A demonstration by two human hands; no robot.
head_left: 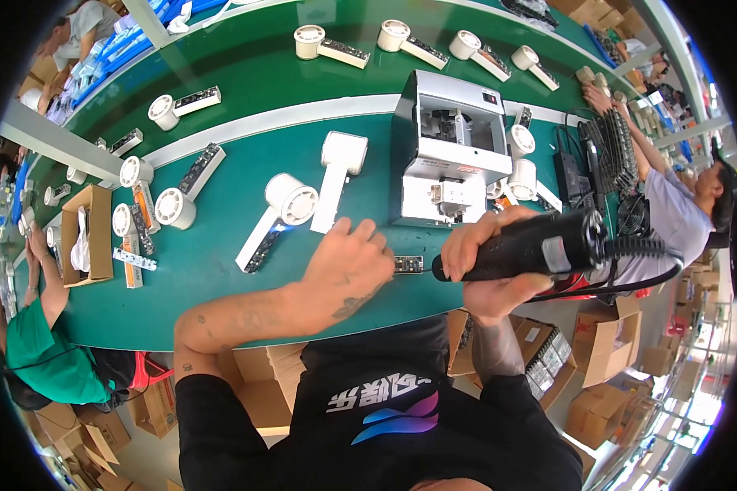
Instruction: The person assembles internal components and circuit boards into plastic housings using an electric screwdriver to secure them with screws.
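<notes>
My right hand (491,263) is wrapped around a thick black electric screwdriver (540,248) with a cord at its right end. Its thin tip points left, toward a small narrow piece with a circuit board (409,264) on the green bench. Against that piece lies my left hand (350,260), fingers curled; it covers the piece's left end. Just beyond my left hand, a white handheld fan (290,200) lies with its handle open and the electronics showing. Another white fan (339,168) rests beside it, handle toward me. A silver-and-black screw feeder (450,151) stands behind the circuit-board piece.
Several more fans, including one fan (174,208), lie left on the bench (196,303). A cardboard box (98,237) stands at the left end. Across the back runs a green conveyor (254,69) carrying fans. Co-workers sit at both sides; a black power adapter (571,176) lies right.
</notes>
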